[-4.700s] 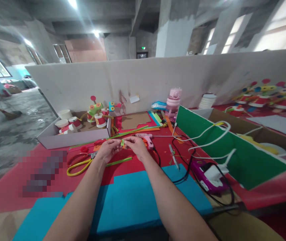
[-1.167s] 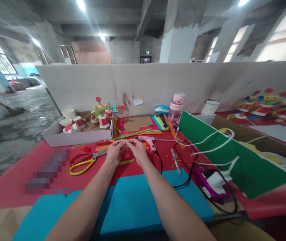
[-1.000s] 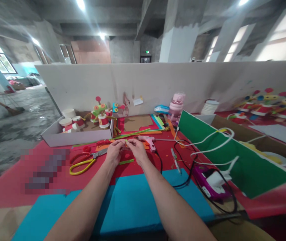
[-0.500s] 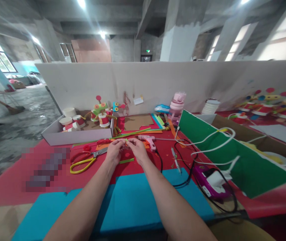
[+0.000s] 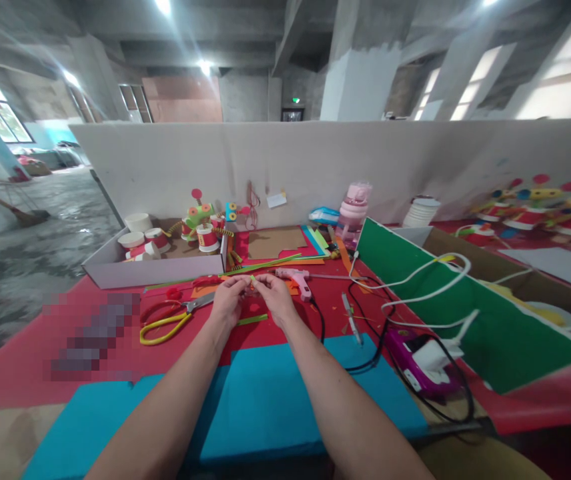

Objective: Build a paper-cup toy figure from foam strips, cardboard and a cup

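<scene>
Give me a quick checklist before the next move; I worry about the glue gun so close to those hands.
1. Both hands on the piece: ok. The left hand and right hand pinch a small green strip together above the red mat.
2. Pink glue gun apart from the fingers: ok, it lies on the mat just beyond the right hand.
3. Glue gun hot: cannot tell.
4. Yellow-handled scissors out of the way: ok, they lie to the left of the left hand.
5. Black cable free of the right wrist: not ok, it runs right beside it.
</scene>
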A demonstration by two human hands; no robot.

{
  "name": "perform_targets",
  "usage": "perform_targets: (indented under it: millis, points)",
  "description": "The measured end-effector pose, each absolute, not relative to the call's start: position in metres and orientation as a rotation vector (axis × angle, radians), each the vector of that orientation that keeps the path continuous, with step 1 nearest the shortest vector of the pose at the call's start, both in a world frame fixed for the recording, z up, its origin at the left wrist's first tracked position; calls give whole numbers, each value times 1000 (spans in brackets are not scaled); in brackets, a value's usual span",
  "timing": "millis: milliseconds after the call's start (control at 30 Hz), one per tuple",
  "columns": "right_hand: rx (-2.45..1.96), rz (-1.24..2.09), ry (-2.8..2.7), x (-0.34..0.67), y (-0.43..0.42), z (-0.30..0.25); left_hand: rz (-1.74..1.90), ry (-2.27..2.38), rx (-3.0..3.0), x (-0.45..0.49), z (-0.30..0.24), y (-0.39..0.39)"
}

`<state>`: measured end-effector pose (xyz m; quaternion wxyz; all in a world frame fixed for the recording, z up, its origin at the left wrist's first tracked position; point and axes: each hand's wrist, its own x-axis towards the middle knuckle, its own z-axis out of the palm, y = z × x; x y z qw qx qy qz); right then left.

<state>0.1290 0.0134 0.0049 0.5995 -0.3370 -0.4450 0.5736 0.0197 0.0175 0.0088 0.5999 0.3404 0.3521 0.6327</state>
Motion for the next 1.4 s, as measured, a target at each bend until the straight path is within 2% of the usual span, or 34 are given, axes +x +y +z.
perform_targets:
  millis: [633, 1400]
  points:
    - [-821, 1445, -1089, 138, 19, 1, 1229, 851, 1021, -9, 20, 20]
    - [-1040, 1147, -1433, 140, 19, -3, 1115, 1104, 1349, -20, 17, 24]
